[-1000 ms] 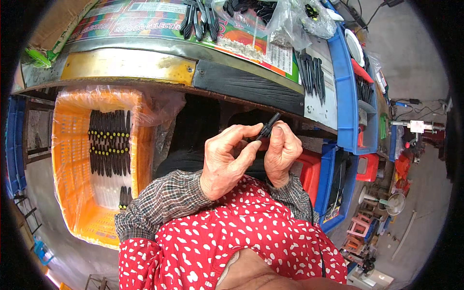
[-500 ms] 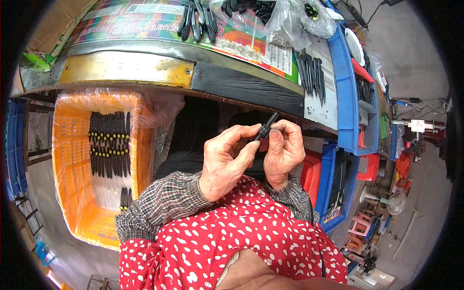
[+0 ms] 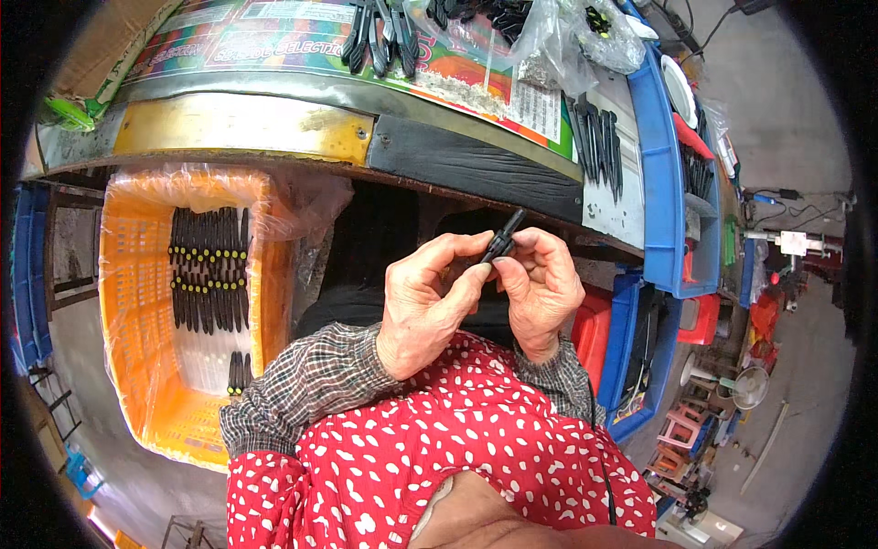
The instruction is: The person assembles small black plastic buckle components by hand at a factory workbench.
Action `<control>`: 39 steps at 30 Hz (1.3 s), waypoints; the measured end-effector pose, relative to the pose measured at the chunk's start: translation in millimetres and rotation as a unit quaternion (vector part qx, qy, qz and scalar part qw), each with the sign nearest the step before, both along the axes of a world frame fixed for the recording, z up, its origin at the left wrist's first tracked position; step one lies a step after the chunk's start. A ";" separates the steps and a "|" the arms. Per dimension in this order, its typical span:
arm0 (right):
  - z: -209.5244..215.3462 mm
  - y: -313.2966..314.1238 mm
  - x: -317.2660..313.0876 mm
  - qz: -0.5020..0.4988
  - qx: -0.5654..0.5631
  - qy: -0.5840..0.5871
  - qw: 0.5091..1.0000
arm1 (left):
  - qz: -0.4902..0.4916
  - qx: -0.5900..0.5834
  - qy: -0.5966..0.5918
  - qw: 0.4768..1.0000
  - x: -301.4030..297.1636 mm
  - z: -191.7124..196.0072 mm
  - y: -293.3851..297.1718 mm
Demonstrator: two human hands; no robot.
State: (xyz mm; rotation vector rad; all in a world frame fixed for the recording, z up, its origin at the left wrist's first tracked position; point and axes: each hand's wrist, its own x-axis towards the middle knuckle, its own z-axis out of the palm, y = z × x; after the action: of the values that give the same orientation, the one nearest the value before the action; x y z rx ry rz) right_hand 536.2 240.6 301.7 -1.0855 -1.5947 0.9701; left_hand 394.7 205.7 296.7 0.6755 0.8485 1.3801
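A small black rod-like part [image 3: 501, 240] is held in front of my lap, one thin end pointing up and to the right. My left hand [image 3: 432, 297] is closed on it, thumb and forefinger pinching from the left. From the other side, my right hand [image 3: 544, 291] bends its fingers and thumb against the same part; its inner fingertips are partly hidden. Exactly what kind of part it is I cannot make out. In the yellow basket [image 3: 137, 366] at my left lie rows of slim black pieces [image 3: 208, 265] with yellow-green dots.
The bench edge [image 3: 476, 165] runs just beyond my hands. On it lie black tapered pieces [image 3: 596, 146], another black bunch [image 3: 380, 41] and clear plastic bags [image 3: 594, 46]. A blue bin [image 3: 660, 247] stands at the right, with a lower blue crate [image 3: 617, 366] and red stool [image 3: 593, 334] nearby.
My right hand has turned slightly, its thumb now lying lower along the black part. My left hand keeps its pinch almost unmoved. The view has shifted a little.
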 end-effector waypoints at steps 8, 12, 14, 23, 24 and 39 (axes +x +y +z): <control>-6.4 1.5 -4.0 -0.064 0.110 -0.126 0.984 | 0.006 0.008 0.000 1.000 1.9 -1.7 -0.1; -3.3 3.9 -6.1 -0.066 0.138 -0.170 0.974 | 0.012 0.010 0.010 1.000 1.3 -0.7 -0.5; -2.5 5.2 -7.0 -0.066 0.146 -0.181 0.970 | 0.009 0.010 0.012 1.000 1.0 1.1 -0.4; 3.0 9.2 -6.8 -0.041 0.173 -0.211 0.961 | 0.019 0.005 -0.004 1.000 1.4 -1.8 -1.2; 3.7 10.3 -6.9 -0.024 0.184 -0.202 0.962 | 0.021 0.007 -0.010 1.000 1.0 -1.4 -0.9; 4.0 13.6 -4.6 -0.008 0.143 -0.200 0.969 | 0.007 0.000 0.001 1.000 -0.1 2.3 -0.2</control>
State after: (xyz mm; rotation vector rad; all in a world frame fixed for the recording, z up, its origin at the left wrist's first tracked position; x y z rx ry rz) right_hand 531.6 254.2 305.7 -1.1333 -1.9762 0.5036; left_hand 394.6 205.5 299.0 0.6729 0.8562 1.3924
